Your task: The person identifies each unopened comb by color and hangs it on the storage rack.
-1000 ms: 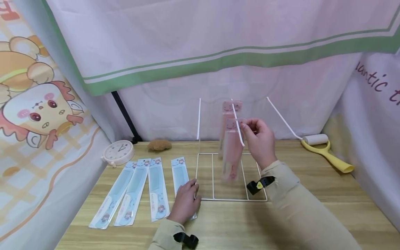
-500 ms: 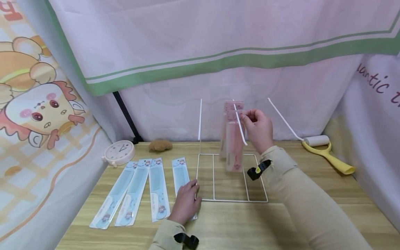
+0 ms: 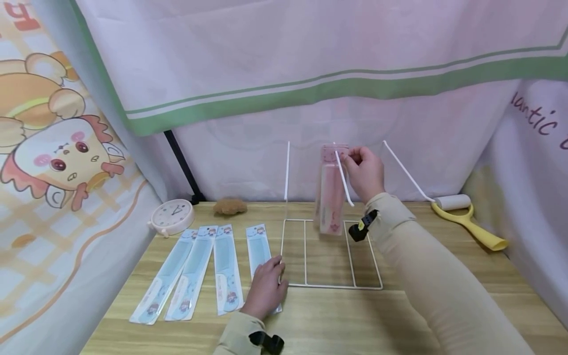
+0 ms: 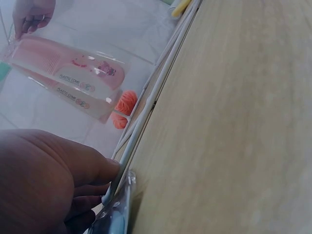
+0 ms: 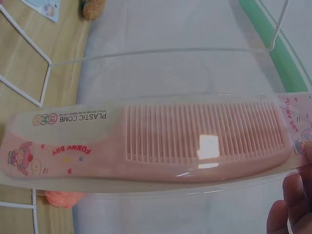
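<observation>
Comb pack (image 3: 333, 198) pinched in my right grip (image 3: 366, 170) wants easing squarely far along the prong (image 3: 344, 179), I judge, while my left grip (image 3: 267, 286) holds the wire rack (image 3: 333, 286).

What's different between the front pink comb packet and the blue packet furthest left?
The front pink packet is pink; the leftmost blue packet is pale blue and white. The pink one is held nearly upright, pinched by the right hand; the blue one lies on the table. Both are long and narrow, with cartoon prints.
</observation>
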{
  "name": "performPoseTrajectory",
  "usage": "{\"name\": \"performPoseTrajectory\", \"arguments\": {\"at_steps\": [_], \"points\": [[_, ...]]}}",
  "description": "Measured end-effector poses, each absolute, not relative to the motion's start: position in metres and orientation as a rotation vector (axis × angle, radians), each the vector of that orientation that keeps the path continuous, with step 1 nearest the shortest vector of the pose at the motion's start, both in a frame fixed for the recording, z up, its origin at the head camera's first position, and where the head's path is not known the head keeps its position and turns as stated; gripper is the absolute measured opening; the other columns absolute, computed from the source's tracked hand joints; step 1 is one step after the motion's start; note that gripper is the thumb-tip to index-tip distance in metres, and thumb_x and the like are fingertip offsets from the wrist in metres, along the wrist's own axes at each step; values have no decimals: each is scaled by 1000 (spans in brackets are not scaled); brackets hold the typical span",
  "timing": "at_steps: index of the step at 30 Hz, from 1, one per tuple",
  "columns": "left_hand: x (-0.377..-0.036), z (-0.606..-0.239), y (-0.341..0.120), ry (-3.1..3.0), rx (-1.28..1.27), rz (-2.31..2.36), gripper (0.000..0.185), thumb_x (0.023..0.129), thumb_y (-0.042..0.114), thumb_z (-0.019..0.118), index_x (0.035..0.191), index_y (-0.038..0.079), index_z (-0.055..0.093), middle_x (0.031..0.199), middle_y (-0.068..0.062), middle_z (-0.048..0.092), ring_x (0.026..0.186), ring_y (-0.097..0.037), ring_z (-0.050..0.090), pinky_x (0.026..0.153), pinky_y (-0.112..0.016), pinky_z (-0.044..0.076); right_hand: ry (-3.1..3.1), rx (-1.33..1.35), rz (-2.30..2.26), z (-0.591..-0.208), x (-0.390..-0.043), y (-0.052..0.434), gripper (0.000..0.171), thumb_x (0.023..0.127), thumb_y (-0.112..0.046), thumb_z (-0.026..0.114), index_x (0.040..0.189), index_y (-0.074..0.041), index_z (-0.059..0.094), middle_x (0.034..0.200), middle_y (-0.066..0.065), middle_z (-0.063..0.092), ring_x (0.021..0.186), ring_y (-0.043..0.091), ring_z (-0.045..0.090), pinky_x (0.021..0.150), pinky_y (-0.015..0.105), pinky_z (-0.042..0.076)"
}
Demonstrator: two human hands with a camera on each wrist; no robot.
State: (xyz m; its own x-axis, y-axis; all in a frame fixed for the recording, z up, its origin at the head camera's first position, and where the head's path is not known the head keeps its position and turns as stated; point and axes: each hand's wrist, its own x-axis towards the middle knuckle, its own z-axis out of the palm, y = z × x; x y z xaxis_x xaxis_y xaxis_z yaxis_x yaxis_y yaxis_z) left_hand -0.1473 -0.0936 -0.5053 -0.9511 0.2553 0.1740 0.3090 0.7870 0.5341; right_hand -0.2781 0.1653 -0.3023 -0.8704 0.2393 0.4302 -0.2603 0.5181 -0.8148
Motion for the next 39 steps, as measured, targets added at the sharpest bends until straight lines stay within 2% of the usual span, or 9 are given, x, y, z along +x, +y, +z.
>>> {"name": "performPoseTrajectory", "arguments": {"at_steps": [7, 13, 22, 30, 35, 39], "points": [[-148, -506, -93, -2898, -446, -886, 41, 94, 14, 66, 129, -6, 61, 147, -20, 48, 137, -40, 44, 117, -60, 25, -2263, -43, 1353, -300, -285, 162, 19, 98, -20, 64, 103, -1, 65, 90, 8, 62, 82, 18, 54, 70, 25, 45], [-148, -506, -94, -2907, -451, -877, 41, 94, 14, 66, 129, -6, 61, 148, -20, 48, 137, -40, 43, 117, -60, 25, -2258, -99, 1372, -302, -281, 165, 24, 96, -27, 69, 105, -5, 70, 91, 5, 65, 84, 16, 56, 71, 24, 45], [-147, -503, -95, -2881, -467, -880, 40, 93, 11, 67, 128, -8, 61, 146, -22, 48, 136, -41, 44, 117, -60, 26, -2264, -63, 1439, -313, -273, 167, 31, 96, -26, 69, 122, -9, 70, 113, 8, 71, 93, 17, 60, 75, 27, 49], [-146, -503, -93, -2875, -489, -869, 39, 93, 11, 66, 127, -9, 61, 146, -22, 49, 135, -41, 45, 116, -61, 27, -2277, -16, 1503, -332, -254, 176, 34, 97, -21, 66, 127, -5, 65, 122, 9, 67, 103, 21, 61, 78, 27, 52], [-146, -502, -94, -2880, -483, -864, 40, 93, 11, 66, 127, -8, 61, 146, -22, 49, 135, -41, 44, 116, -60, 27, -2260, 74, 1460, -342, -241, 180, 32, 96, -15, 65, 125, 0, 65, 123, 13, 68, 105, 25, 62, 81, 25, 50], [-147, -503, -94, -2890, -472, -858, 40, 94, 12, 66, 128, -8, 61, 147, -21, 48, 136, -40, 44, 117, -60, 26, -2269, 87, 1448, -352, -232, 185, 33, 95, -16, 67, 124, 0, 65, 124, 14, 67, 107, 26, 61, 85, 27, 47]]}}
